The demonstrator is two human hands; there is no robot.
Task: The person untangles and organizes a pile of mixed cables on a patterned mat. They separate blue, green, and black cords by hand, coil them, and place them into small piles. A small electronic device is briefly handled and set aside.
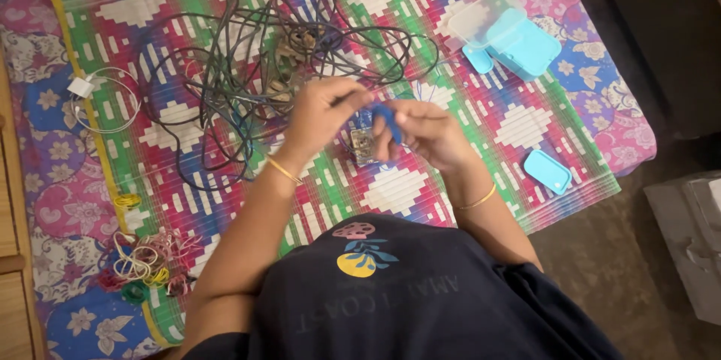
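Observation:
My left hand (324, 108) and my right hand (422, 133) meet over a striped woven mat (526, 116). Both pinch a blue cable (388, 120) that runs between them, and a small square plug piece (363, 144) hangs just under the fingers. The cable's far end is lost in a big tangle of dark cables (270, 60) lying just beyond my hands. A thin gold bangle sits on each wrist.
A white charger with a coiled white cord (94, 93) lies at the left. A pile of coloured rubber bands (146, 261) is at the lower left. Light blue plastic boxes (507, 33) and a loose blue lid (547, 171) sit at the right. Bare floor lies right of the mat.

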